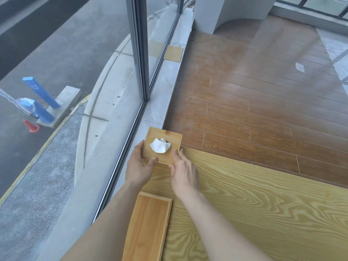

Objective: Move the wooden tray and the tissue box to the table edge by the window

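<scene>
A square bamboo tissue box point(165, 137) with a white tissue sticking out of its top stands at the far left corner of the pale wooden table point(254, 213), beside the window. My left hand point(140, 165) grips its left side and near corner. My right hand point(183, 171) holds its right near corner, fingers on the lid and side. The empty wooden tray point(148, 228) lies flat along the table's left edge, closer to me, between my forearms; its near end runs out of view.
A tall glass window point(105, 110) with a grey frame runs along the left, above a pale stone sill point(165, 87). A paper bag point(173, 53) leans on the sill farther off. Brown wooden floor point(263, 100) lies beyond the table.
</scene>
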Action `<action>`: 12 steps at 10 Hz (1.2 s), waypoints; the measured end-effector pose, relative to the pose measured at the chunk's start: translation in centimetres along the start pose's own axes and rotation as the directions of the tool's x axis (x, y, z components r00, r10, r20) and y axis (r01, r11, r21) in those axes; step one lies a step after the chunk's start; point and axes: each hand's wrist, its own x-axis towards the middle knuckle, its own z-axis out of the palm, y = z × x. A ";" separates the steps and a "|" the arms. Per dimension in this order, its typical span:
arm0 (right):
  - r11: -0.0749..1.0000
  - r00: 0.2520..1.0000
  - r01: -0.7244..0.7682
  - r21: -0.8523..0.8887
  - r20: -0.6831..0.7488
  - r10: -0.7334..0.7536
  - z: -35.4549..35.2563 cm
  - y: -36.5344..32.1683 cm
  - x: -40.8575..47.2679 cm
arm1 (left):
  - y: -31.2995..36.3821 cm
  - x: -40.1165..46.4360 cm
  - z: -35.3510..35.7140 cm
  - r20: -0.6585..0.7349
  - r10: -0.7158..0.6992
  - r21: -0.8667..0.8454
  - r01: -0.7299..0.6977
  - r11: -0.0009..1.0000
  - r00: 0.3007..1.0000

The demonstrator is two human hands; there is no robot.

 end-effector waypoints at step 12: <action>0.998 0.999 0.015 -0.059 0.036 -0.013 -0.9 2.8 -2.6 | -0.3 -1.9 -0.2 -0.064 0.226 0.529 -0.159 0.834 0.972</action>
